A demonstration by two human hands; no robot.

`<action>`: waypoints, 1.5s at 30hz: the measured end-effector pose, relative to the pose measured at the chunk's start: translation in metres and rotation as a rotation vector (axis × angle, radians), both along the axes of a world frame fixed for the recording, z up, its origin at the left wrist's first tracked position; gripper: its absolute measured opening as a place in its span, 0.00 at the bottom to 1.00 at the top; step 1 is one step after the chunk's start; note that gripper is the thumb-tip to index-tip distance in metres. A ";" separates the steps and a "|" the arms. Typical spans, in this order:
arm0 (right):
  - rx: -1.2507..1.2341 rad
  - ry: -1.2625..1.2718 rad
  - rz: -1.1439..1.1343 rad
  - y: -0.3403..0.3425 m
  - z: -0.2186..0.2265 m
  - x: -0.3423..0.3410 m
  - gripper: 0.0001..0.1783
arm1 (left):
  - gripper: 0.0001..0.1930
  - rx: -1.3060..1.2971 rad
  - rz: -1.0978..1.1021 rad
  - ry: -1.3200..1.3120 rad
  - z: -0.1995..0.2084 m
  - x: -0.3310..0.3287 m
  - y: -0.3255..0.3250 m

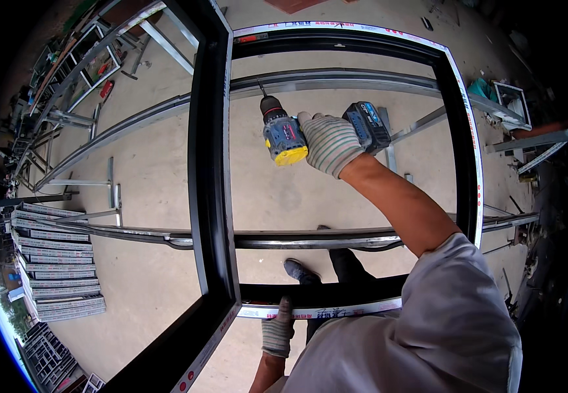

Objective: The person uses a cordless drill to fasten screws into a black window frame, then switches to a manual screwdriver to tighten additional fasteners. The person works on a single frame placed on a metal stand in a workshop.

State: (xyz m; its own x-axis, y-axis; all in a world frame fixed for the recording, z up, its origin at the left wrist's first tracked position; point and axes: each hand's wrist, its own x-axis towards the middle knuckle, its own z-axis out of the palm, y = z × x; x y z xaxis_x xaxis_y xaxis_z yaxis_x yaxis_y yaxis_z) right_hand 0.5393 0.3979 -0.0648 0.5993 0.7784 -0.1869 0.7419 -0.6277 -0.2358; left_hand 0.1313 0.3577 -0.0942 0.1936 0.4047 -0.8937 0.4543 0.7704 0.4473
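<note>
My right hand (329,141), in a striped knit glove, is wrapped round the grip of a cordless drill (285,139). The drill is blue-grey with a yellow end, and its black battery (367,128) sticks out to the right of my hand. Its bit points away from me, with the tip near a metal rail (336,80). Below, my left hand (277,331) wears the same kind of glove and grips the near bar of a black window frame (464,147). Its thumb lies over the edge, while the other fingers are mostly hidden under the bar. White printed film covers the frame's outer edges.
A second black frame part (213,170) runs upright along the left of the frame. Another metal rail (323,240) crosses beneath. Wrapped profiles (58,262) are stacked at the left. Metal stands and scraps lie along both sides. My shoe (300,270) shows on the floor.
</note>
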 end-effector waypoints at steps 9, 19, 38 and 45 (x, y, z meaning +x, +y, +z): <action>0.180 0.222 0.099 -0.106 -0.013 -0.048 0.23 | 0.05 -0.255 0.266 -0.346 0.024 -0.051 0.009; 0.424 0.576 0.194 -0.167 0.016 -0.087 0.24 | 0.14 -0.090 0.457 -0.493 0.056 -0.061 -0.004; 0.577 1.439 -0.165 -0.244 0.110 -0.209 0.30 | 0.17 -0.286 0.346 -1.079 0.064 -0.084 0.018; 0.434 0.600 0.415 -0.245 0.136 -0.223 0.27 | 0.12 -0.192 0.313 -0.957 0.079 -0.080 0.017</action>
State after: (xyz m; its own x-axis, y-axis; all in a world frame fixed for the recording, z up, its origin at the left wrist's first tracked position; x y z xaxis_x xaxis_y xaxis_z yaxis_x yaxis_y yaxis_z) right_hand 0.3166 0.1530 0.0716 0.1440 0.9895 -0.0159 0.5639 -0.0953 -0.8203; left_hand 0.0513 0.3747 -0.0147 0.7701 0.4257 -0.4750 -0.2618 0.8901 0.3732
